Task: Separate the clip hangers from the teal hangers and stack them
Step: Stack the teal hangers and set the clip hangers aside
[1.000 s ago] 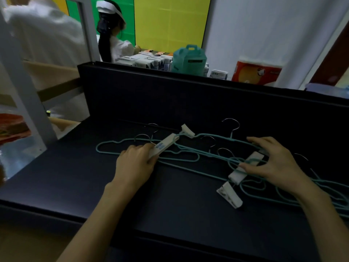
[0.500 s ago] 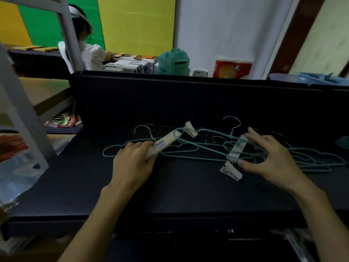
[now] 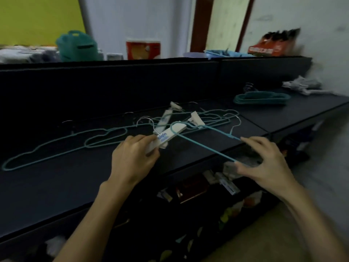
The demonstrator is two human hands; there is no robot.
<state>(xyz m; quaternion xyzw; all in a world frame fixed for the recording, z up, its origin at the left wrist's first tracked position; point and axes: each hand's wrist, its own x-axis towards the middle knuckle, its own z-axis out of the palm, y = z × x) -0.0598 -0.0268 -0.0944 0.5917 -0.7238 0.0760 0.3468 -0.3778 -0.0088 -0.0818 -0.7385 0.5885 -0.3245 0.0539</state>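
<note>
The left hand has its fingers curled round the near end of a white clip hanger, gripping it just above the black tabletop. Its long axis runs from near-left to far-right, the far end poking through the loop of a teal hanger. The right hand pinches that teal hanger between thumb and fingertips, the other fingers loosely spread, holding it off the near edge; the teal wire slants from the clip hanger's far end down toward the near right. The two are probably held apart like this to unthread one from the other (they look hooked together). More tangled hangers lie just beyond, and a neat teal stack sits far right, likely the sorted pile.
</note>
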